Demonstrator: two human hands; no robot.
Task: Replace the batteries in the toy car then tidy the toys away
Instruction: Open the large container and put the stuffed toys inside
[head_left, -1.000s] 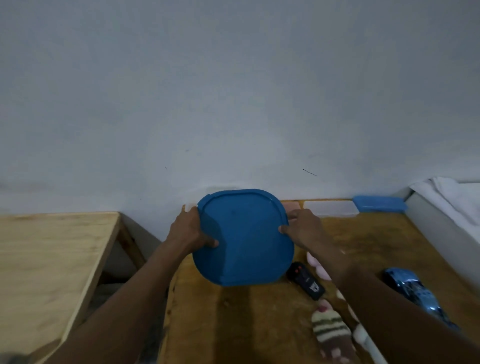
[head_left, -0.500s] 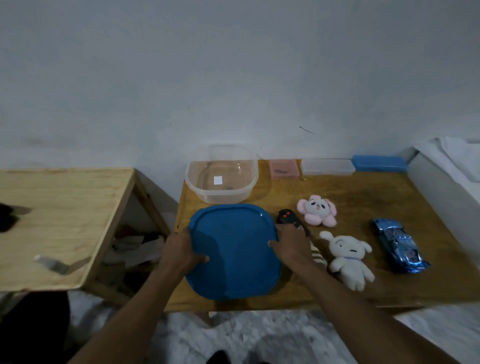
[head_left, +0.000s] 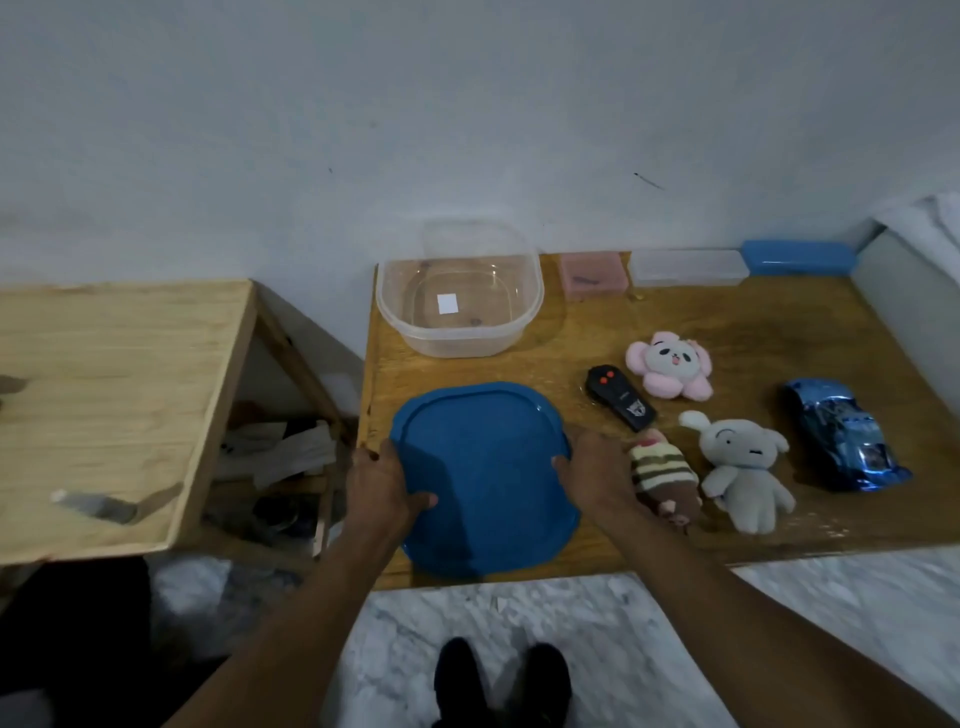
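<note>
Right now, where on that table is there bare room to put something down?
Barest: the back right of the table, between the boxes at the wall, the pink plush and the toy car. A narrow strip lies between tub and lid. Front right is crowded: remote, grey plush, striped plush.

Scuffed grey wall (head_left: 467, 104) at 12 o'clock; brown wooden table (head_left: 779, 332) at 2; paler wooden table (head_left: 114, 374) at 9; marbled floor (head_left: 805, 597) at 6; light dim.

Shiny blue toy car (head_left: 841, 434) stands on its wheels well right of the fingers (head_left: 563, 461); the blue lid (head_left: 483, 478) lies between them.
</note>
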